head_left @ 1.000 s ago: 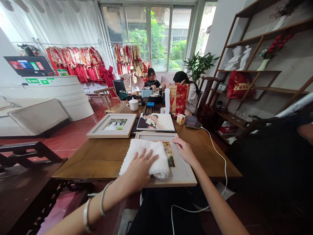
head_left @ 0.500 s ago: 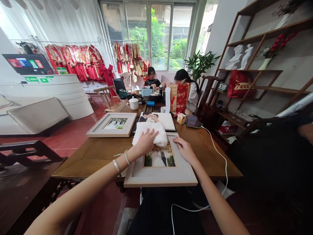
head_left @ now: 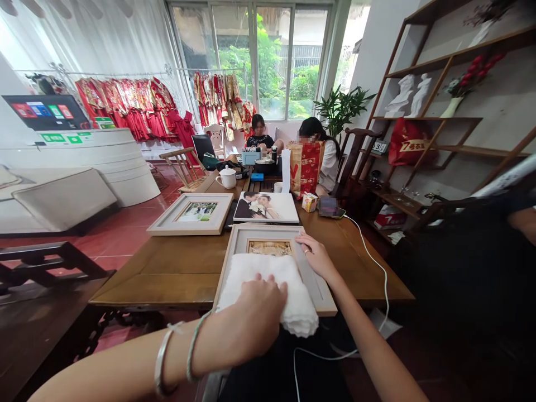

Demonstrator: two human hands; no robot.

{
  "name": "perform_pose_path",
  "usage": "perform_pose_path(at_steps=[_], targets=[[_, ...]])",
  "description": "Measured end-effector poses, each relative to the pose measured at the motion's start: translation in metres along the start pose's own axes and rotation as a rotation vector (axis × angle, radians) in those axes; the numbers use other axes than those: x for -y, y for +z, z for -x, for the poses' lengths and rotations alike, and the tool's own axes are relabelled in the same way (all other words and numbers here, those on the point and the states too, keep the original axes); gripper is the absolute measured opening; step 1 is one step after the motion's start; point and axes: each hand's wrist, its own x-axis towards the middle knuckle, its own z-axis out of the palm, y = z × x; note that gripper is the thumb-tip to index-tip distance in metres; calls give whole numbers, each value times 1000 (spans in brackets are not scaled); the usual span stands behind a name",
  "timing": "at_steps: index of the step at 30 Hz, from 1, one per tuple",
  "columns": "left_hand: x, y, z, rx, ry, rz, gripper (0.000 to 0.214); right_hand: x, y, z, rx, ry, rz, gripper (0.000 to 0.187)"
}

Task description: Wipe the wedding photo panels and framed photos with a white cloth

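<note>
A folded white cloth (head_left: 268,273) covers the lower part of a pale wooden picture frame (head_left: 229,251) and hangs over its near edge. My left hand (head_left: 259,312) presses on the cloth from above, fingers bent into it; bracelets circle the wrist. At the frame's right side, my right hand (head_left: 315,254) holds the rail with its fingers over the edge. Only the top of the picture inside shows. Behind it lies a couple's photo panel (head_left: 268,207), and to the left a second framed picture (head_left: 190,215).
The wooden table (head_left: 167,271) also carries a lidded white cup (head_left: 227,177), a red paper bag (head_left: 307,170), a small box (head_left: 309,202) and a phone (head_left: 331,206) with a white cable (head_left: 379,254). Two people sit at the far end. A dark-clothed person is at right.
My left hand has drawn the cloth toward me, from the frame's far end to its near edge. The couple's photo panel is uncovered. My right hand stays at the frame's side.
</note>
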Motion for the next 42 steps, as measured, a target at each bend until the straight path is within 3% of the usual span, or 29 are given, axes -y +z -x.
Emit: perform_pose_path(at_steps=[3,7,15,21,28,33,39,42], targets=[[-4,2,11,3,-200,-23,58,0,1,1,-4,2,4,34],[13,5,-8,40,-383,-72,64,2,1,1,2,9,26,35],[65,20,-50,-61,-305,139,85,4,0,1,-1,-1,15,36],[62,24,-75,-91,-247,229,86,5,0,0,10,-15,3,36],[56,21,-96,-82,-81,105,83,14,-4,0,39,-23,-50,37],[49,13,-79,0,-26,127,82,14,-3,-1,17,-5,-39,39],[31,0,-29,111,111,185,86,8,-3,0,1,7,-26,36],[24,-6,-5,145,78,168,93,8,-2,1,-14,-3,-6,32]])
